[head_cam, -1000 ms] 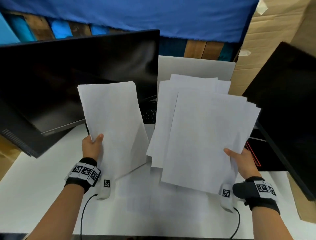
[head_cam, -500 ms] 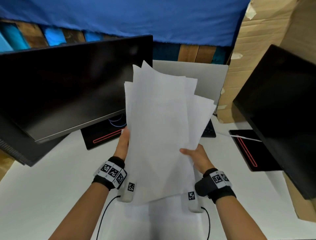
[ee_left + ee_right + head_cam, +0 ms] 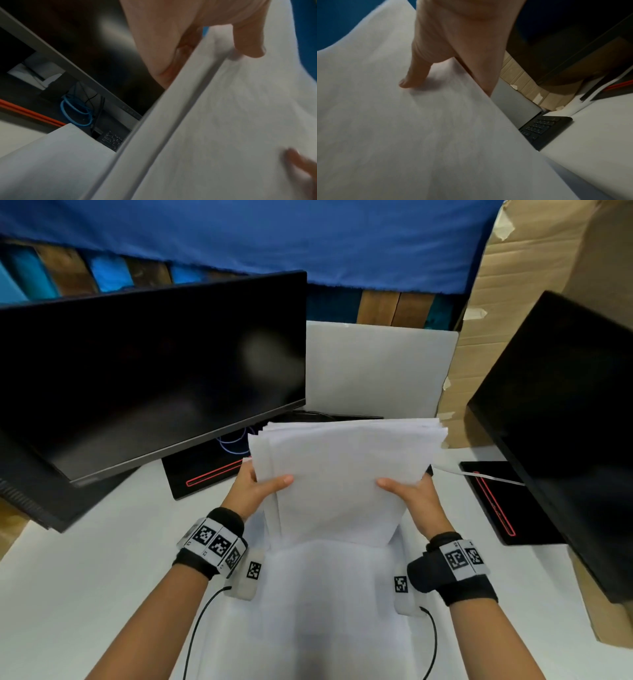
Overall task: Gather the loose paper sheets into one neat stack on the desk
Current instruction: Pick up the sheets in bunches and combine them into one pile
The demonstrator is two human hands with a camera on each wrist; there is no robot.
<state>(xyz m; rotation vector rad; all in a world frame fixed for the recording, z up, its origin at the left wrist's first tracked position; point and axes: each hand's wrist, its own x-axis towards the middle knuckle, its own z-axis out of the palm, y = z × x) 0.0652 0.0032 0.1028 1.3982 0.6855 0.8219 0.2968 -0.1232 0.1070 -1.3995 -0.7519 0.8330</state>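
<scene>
In the head view both hands hold one bundle of white paper sheets (image 3: 342, 470) over the middle of the desk (image 3: 85, 577). Its far edges are fanned and uneven. My left hand (image 3: 255, 491) grips the bundle's left edge with the thumb on top; the fingers underneath are hidden. My right hand (image 3: 409, 496) grips the right edge the same way. In the left wrist view the thumb (image 3: 248, 40) presses on the paper sheets (image 3: 214, 121). The right wrist view likewise shows a thumb (image 3: 416, 75) on the paper sheets (image 3: 402, 135). More white sheets (image 3: 325, 611) lie flat on the desk below.
A dark monitor (image 3: 137, 378) stands at the left and another monitor (image 3: 565, 422) at the right, each on a black base with a red line (image 3: 205, 474) (image 3: 493, 501). Behind the bundle are a white panel (image 3: 376, 371), a black keyboard (image 3: 542, 128) and cardboard (image 3: 513, 302).
The two separate bundles, one in each hand, have come together into a single bundle. It has dropped lower and tilted flatter, with both thumbs now on top.
</scene>
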